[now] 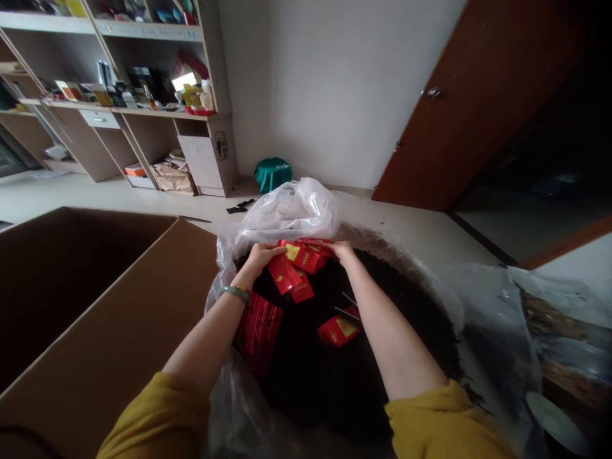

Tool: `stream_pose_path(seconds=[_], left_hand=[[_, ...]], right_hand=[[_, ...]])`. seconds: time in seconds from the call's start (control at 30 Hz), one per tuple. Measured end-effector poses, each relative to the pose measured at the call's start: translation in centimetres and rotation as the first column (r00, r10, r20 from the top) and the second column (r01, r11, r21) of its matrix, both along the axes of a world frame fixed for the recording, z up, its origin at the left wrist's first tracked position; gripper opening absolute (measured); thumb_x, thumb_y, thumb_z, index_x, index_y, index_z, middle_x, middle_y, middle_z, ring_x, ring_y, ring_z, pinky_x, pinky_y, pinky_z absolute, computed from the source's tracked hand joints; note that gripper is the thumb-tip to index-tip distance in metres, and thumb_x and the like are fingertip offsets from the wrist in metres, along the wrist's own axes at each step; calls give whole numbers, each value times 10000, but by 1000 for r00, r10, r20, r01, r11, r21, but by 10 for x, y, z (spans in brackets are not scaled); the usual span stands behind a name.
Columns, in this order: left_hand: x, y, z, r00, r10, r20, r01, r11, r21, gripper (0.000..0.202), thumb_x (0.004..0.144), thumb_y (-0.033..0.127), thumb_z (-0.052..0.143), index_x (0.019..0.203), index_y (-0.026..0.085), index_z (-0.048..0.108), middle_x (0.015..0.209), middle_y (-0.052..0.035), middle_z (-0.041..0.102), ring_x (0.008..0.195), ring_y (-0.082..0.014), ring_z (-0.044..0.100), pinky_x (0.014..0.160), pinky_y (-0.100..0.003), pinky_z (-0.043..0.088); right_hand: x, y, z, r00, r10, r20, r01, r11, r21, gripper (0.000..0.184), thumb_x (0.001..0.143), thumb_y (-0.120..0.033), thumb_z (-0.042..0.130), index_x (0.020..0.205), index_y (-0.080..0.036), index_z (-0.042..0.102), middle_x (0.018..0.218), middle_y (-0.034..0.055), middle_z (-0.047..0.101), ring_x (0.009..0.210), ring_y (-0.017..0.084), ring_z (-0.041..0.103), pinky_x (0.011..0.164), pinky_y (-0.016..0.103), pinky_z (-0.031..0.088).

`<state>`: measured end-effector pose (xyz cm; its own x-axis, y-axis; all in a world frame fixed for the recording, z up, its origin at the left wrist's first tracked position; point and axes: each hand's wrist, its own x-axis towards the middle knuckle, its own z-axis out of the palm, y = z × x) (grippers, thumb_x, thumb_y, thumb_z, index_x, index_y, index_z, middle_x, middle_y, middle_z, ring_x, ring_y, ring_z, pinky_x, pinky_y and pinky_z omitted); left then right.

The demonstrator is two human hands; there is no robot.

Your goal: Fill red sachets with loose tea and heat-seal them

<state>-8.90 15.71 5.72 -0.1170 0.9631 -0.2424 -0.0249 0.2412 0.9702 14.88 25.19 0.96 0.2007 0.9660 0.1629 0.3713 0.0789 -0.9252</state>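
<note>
Both my hands are at a loose bunch of red packets with gold print, over a heap of dark, leafy-looking material. My left hand pinches the bunch from the left, thumb on top. At the right end, my right hand grips its edge; part of its fingers is hidden. Just below, more red packets lie on the heap. A stack of red packets stands in a row by my left forearm. Another red packet lies near my right forearm, beside thin metallic sticks.
Clear plastic sheeting surrounds the dark heap. On the left stands a large open cardboard box. Shelves with clutter line the back left, near a green covered stool. A brown door stands at the right.
</note>
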Motion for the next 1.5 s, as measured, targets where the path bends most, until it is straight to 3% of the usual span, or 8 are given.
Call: stream_pose_path(seconds=[0.27, 0.5, 0.67, 0.9, 1.13, 1.33, 1.5], left_hand=[[-8, 33, -1, 1000, -22, -9, 22, 999, -49, 273, 522, 271, 846, 652, 108, 670, 565, -30, 661, 521, -143, 610, 531, -263, 521], [-5, 37, -6, 988, -66, 137, 71, 997, -32, 318, 498, 268, 865, 655, 90, 652, 594, -49, 669, 531, -141, 620, 564, -277, 538], [-4, 29, 1, 996, -72, 50, 73, 997, -18, 268, 537, 274, 841, 650, 102, 669, 584, -39, 669, 523, -133, 608, 528, -249, 514], [7, 9, 24, 978, -47, -205, 62, 996, 65, 246, 582, 326, 796, 685, 124, 698, 550, -8, 638, 492, -119, 553, 482, -230, 438], [25, -21, 53, 834, 33, -551, 151, 947, 285, 209, 627, 338, 734, 664, 133, 719, 479, 22, 576, 522, -120, 516, 490, -213, 348], [26, -56, 83, 848, 41, -528, 159, 931, 327, 245, 654, 374, 689, 684, 133, 722, 523, 16, 608, 515, -104, 496, 469, -205, 332], [2, -92, 106, 875, 96, -474, 76, 940, 332, 240, 660, 367, 694, 718, 137, 731, 557, 10, 631, 524, -102, 509, 477, -204, 348]], right_hand=[[-2, -10, 12, 977, -43, -209, 7, 985, -173, 361, 546, -256, 743, 440, -233, 398, 384, -28, 498, 419, 155, 515, 434, 303, 469], [20, -29, 31, 965, -73, -252, 40, 990, -136, 318, 480, -329, 721, 467, -204, 429, 422, -65, 484, 440, 100, 452, 452, 236, 390], [41, -48, 47, 972, -78, -222, 58, 994, -95, 317, 465, -384, 715, 484, -194, 462, 448, -70, 474, 467, 90, 418, 460, 217, 335], [58, -77, 71, 998, -65, -23, 66, 997, 33, 357, 525, -459, 682, 467, -200, 443, 431, -68, 406, 458, 88, 353, 459, 226, 281], [68, -113, 93, 999, -55, -1, 55, 996, 73, 358, 524, -459, 669, 457, -200, 430, 438, -68, 393, 468, 86, 334, 464, 224, 266], [54, -144, 127, 999, -34, 17, 32, 991, 128, 345, 539, -453, 661, 454, -198, 446, 438, -60, 410, 469, 90, 353, 467, 228, 272], [19, -168, 164, 997, 23, 70, -39, 972, 232, 344, 569, -428, 662, 455, -195, 437, 443, -58, 403, 473, 85, 350, 475, 228, 294]])
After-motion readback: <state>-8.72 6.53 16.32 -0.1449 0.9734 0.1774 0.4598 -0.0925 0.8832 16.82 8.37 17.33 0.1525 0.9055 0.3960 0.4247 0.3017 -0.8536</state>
